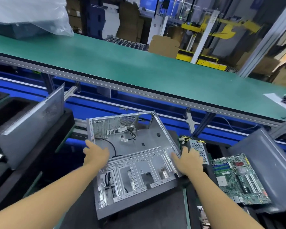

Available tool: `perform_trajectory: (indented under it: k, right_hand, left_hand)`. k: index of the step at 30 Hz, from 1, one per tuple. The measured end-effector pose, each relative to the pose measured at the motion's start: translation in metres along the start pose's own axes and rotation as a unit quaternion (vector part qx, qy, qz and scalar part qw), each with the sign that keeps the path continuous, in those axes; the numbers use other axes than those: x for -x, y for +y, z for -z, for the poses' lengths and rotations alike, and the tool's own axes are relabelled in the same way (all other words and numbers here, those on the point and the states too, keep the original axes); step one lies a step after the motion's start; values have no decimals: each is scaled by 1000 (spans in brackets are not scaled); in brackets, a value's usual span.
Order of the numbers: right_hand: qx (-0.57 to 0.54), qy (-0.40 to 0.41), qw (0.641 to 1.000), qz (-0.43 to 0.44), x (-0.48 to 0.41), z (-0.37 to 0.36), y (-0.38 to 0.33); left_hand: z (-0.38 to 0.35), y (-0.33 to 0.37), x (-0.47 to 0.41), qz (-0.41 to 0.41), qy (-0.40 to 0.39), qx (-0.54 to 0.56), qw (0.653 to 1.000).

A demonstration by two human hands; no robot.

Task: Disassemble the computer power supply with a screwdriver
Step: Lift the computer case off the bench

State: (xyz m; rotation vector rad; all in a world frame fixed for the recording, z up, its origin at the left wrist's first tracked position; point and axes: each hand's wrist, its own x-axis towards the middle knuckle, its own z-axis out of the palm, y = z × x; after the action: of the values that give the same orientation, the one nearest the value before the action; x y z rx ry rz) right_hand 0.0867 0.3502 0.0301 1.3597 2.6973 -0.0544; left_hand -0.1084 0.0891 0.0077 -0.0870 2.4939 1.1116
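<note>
The left hand [96, 153] lies open on the left wall of the gutted computer case [135, 156], fingers spread over the rim, pressing rather than gripping as far as can be seen. The right hand [186, 162] wraps the case's right edge, thumb inside and fingers outside, holding the wall. Just beyond that hand, touching or nearly touching the case, sits the power supply [199, 150], a perforated metal box with yellow wires trailing from its far end; it is already out of the case. A motherboard [239, 177] lies further right on the dark tabletop [147, 215], and a side panel [30, 128] leans at the left. No screwdriver shows. By this evidence the extraction is done, while the supply's own cover looks closed, so opening it remains.
</note>
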Motion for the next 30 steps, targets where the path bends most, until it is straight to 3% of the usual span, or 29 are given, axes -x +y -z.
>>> perform_trajectory:
  k: [4, 12, 22, 26, 30]
  right_hand:
    - [-100, -50, 994, 8, -5, -10, -13]
    - [-89, 69, 993, -40, 17, -28, -28]
    - [-70, 67, 982, -162, 64, -37, -44]
    - [-85, 68, 978, -176, 68, -31, -47]
    - [-153, -11, 966, -206, 59, -18, -41]
  left_hand:
    - [-7, -16, 9, -47, 40, -75, 995]
    - [2, -9, -34, -160, 51, -258, 951]
    - [-2, 30, -86, -205, -32, -206, 956]
    - [-5, 36, -91, -217, -26, -153, 964]
    - [0, 36, -90, -138, -30, -149, 979]
